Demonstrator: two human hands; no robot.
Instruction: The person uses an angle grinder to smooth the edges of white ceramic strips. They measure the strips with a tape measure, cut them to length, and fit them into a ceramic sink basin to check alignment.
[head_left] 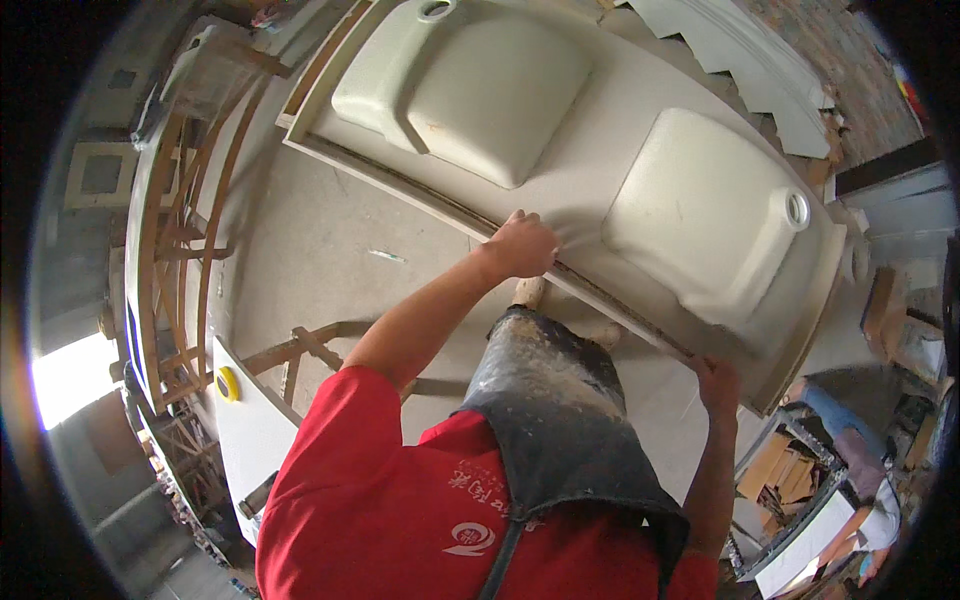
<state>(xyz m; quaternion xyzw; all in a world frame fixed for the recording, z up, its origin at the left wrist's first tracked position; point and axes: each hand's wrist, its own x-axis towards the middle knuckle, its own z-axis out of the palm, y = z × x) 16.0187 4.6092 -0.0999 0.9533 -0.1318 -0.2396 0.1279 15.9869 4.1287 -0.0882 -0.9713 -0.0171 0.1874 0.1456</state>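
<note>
A long cream double-sink countertop point(575, 165) lies underside up before me, its raised rim running diagonally from upper left to lower right. Two moulded basins bulge upward from it: the left basin point(500, 95) and the right basin point(690, 205), each with a round drain hole. My left hand point(525, 245) is closed over the near rim, about midway along it. Farther right, my right hand point(718, 385) grips the same rim near its right corner, with the fingers partly hidden.
Wooden frames point(185, 225) stand on the left. A yellow tape measure point(227, 384) rests on a white panel point(250, 430). At lower right is a crate of brown scraps point(780, 470). White stepped panels point(735, 60) lie beyond the countertop. Concrete floor point(320, 240) shows on the near side.
</note>
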